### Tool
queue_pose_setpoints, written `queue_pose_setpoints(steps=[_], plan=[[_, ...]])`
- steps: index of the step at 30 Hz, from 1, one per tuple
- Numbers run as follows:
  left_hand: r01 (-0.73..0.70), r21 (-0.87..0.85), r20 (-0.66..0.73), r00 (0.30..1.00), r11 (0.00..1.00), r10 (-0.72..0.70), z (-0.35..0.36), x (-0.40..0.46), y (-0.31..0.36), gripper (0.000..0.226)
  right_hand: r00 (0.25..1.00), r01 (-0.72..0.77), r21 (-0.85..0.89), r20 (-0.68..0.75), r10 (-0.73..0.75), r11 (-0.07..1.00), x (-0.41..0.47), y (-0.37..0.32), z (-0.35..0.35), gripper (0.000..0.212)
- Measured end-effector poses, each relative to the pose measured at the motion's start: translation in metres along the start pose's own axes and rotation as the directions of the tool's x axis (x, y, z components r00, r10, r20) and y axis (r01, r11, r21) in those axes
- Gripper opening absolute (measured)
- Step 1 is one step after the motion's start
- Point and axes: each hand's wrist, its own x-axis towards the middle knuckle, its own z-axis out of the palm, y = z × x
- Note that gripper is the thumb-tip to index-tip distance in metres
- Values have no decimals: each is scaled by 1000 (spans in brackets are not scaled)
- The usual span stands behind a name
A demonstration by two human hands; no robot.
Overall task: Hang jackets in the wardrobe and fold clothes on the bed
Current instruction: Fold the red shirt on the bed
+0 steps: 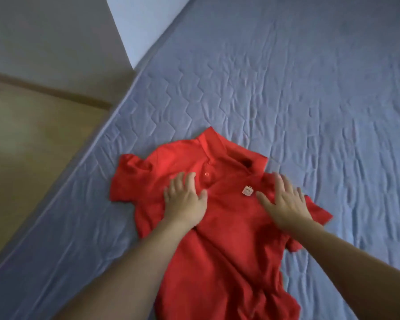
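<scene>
Shirt (217, 218), red with a short button placket and a small chest label (247, 190), lies face up and unfolded on the bed (310, 100), collar toward 12 o'clock and hem running off toward 6 o'clock. Both sleeves stick out, one at 9 o'clock, one at 3 o'clock, and the lower body is rumpled.

Left hand (185, 199) rests flat on the chest at about 10 o'clock from the shirt's middle, fingers spread and straight. Right hand (284, 202) lies flat near the 2 o'clock shoulder, fingers spread, slightly blurred. Neither pinches any cloth; they look to be smoothing the fabric.

By my reading the folding has only reached the laying-out stage: no sleeve is turned in, no crease made. Sleeves, sides and the final fold all remain. No jacket or wardrobe shows here, so how the hanging part stands cannot be told.

Count: one shirt, one label, two visible buttons, two hands, one bed. A strip of floor (32, 139) shows at 9 o'clock.
</scene>
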Motion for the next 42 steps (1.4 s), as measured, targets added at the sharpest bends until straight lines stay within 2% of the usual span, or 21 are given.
queue_pose_setpoints(steps=[2, 4, 5, 7, 9, 14, 17, 19, 20, 22, 24, 26, 28, 31, 32, 33, 34, 36, 37, 39, 42], plan=[[26, -90, 63, 998, 996, -20, 32, 35, 10, 67, 992, -115, 102, 62, 109, 988, 11, 25, 28, 89], [54, -46, 132, 990, 997, -47, 67, 57, 7, 70, 995, -98, 71, 19, 97, 993, 20, 33, 57, 90], [13, 52, 105, 994, 999, -19, 86, 57, 1, 72, 997, -72, 10, -40, 72, 997, 22, 33, 71, 91], [-52, 237, -102, 992, 970, 78, 118, 51, -12, 75, 978, -39, -87, -208, 20, 995, 27, 33, 95, 92], [-59, 266, -262, 956, 962, 131, 135, 54, -15, 77, 944, -36, -89, -330, 5, 995, 35, 38, 107, 88], [-42, 291, -289, 948, 956, 130, 126, 60, -11, 76, 932, 17, 16, -362, -10, 1000, 37, 43, 106, 79], [-226, 167, -404, 872, 960, 276, 106, 59, 13, 71, 906, 81, 132, -422, -18, 988, 28, 47, 88, 68], [-362, 113, -419, 827, 925, 375, 93, 65, 48, 66, 862, -44, 113, -498, 95, 993, 16, 64, 70, 72], [-380, 84, -372, 846, 921, 383, 87, 68, 70, 64, 849, -171, 126, -484, 211, 977, 9, 77, 60, 75], [-309, 28, -169, 936, 951, 309, 81, 71, 110, 61, 850, -408, 206, -271, 452, 890, -5, 101, 40, 72], [-251, -114, -2, 968, 961, 252, 74, 73, 135, 49, 853, -472, 374, -38, 521, 799, -13, 112, 23, 51], [-244, -341, -63, 970, 908, 237, 62, 81, 145, 36, 891, -374, 613, 28, 454, 696, -9, 113, 9, 25], [-231, -514, -247, 962, 826, 116, 48, 94, 145, 32, 899, -297, 807, 57, 433, 510, 2, 109, -6, 11], [-232, -644, -456, 882, 729, -122, 45, 111, 134, 33, 859, -213, 965, 110, 499, 153, 24, 114, -24, 31], [-224, -701, -465, 864, 677, -196, 48, 116, 131, 34, 849, -189, 971, 85, 522, 149, 31, 116, -30, 30], [-222, -760, -459, 849, 610, -262, 50, 120, 130, 34, 840, -158, 947, -19, 543, 278, 38, 120, -35, 25], [-234, -801, -459, 831, 551, -313, 50, 126, 134, 34, 821, -133, 848, -196, 536, 514, 48, 126, -41, 20], [-307, -810, -513, 783, 500, -351, 39, 143, 152, 31, 762, -94, 441, -545, 350, 893, 65, 139, -55, 17], [-354, -780, -570, 742, 516, -353, 31, 154, 162, 29, 744, -65, 238, -636, 206, 969, 75, 143, -60, 14], [-412, -689, -668, 680, 597, -301, 25, 172, 180, 26, 719, -43, -21, -695, 16, 999, 96, 150, -56, 10], [-288, -435, -673, 734, 853, -95, 74, 197, 172, 29, 769, -84, -100, -639, 1, 991, 123, 154, -3, 10]])
